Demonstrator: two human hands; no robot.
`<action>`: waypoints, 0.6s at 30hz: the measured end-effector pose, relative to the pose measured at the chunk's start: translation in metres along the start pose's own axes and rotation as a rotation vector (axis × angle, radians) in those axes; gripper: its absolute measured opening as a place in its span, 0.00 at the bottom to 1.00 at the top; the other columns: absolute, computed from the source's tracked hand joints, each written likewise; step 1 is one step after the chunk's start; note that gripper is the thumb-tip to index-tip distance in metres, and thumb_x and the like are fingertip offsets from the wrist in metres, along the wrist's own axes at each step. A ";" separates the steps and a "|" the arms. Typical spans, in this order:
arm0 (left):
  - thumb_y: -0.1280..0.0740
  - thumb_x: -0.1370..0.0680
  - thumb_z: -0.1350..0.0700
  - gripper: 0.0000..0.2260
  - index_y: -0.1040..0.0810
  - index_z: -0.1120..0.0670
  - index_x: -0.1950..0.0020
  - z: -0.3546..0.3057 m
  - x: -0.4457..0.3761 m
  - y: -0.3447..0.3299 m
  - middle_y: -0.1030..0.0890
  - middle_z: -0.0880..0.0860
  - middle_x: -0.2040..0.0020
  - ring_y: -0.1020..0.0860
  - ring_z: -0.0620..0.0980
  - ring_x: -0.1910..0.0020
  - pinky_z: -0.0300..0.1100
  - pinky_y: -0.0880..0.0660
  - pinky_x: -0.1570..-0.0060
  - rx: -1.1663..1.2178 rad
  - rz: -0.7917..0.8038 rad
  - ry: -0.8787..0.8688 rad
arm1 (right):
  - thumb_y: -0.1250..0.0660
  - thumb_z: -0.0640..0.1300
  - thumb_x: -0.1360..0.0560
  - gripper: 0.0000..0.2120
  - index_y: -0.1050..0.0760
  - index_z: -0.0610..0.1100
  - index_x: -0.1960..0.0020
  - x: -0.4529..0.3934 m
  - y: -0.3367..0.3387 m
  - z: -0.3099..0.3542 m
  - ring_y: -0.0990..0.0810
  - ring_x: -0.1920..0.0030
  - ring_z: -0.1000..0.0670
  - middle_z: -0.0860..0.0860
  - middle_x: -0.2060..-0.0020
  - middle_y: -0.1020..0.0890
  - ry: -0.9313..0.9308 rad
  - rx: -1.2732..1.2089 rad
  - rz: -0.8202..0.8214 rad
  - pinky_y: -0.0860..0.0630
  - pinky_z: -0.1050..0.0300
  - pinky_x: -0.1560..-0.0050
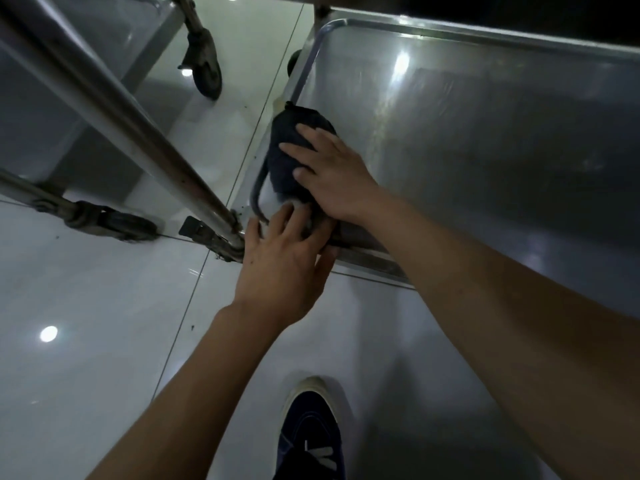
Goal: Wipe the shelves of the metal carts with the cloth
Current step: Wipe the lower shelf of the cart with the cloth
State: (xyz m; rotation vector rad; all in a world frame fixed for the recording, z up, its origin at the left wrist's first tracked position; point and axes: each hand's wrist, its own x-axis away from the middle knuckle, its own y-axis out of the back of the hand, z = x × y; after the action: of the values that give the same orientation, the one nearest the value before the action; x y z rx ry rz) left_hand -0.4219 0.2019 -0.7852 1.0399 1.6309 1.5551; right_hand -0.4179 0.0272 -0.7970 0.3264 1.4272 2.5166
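The metal cart's bottom shelf (485, 140) is rigid and slick. At its near-left corner lies the dark cloth (287, 147), soft, light and bunched, probably best pressed flat from above. The right hand (332, 174) presses it with straight fingers; the left hand (280, 258) rests spread-fingered on the corner rim.

Dark navy cloth (294, 147), bunched, lies in the near left corner of the cart's steel bottom shelf (467, 140). Shelf surface dull, streaked, with raised rim.
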 end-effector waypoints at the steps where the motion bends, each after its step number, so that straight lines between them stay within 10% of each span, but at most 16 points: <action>1: 0.45 0.17 0.43 0.22 0.35 0.45 0.23 -0.001 0.000 0.000 0.32 0.52 0.26 0.36 0.57 0.25 0.65 0.37 0.31 -0.004 0.002 0.000 | 0.48 0.52 0.16 0.23 0.42 0.58 0.21 0.006 0.001 -0.005 0.54 0.20 0.50 0.55 0.19 0.50 -0.012 -0.002 -0.014 0.53 0.51 0.22; 10: 0.46 0.20 0.36 0.26 0.32 0.46 0.26 -0.034 -0.021 0.005 0.33 0.53 0.27 0.41 0.58 0.23 0.68 0.40 0.29 0.021 0.060 -0.008 | 0.47 0.50 0.16 0.22 0.36 0.51 0.23 0.102 0.025 -0.081 0.49 0.20 0.45 0.49 0.20 0.44 -0.230 0.154 -0.279 0.48 0.44 0.22; 18: 0.57 0.23 0.30 0.35 0.52 0.43 0.18 -0.112 -0.061 0.000 0.51 0.52 0.17 0.55 0.58 0.19 0.71 0.50 0.27 0.006 0.150 -0.166 | 0.44 0.42 0.22 0.24 0.30 0.44 0.27 0.233 0.073 -0.172 0.41 0.23 0.38 0.45 0.22 0.38 -0.492 0.369 -0.360 0.40 0.39 0.26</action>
State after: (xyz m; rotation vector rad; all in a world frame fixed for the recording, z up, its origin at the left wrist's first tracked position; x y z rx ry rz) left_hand -0.4906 0.0950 -0.7792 1.2843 1.4742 1.5151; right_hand -0.6977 -0.0781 -0.8016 0.6354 1.5581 1.7301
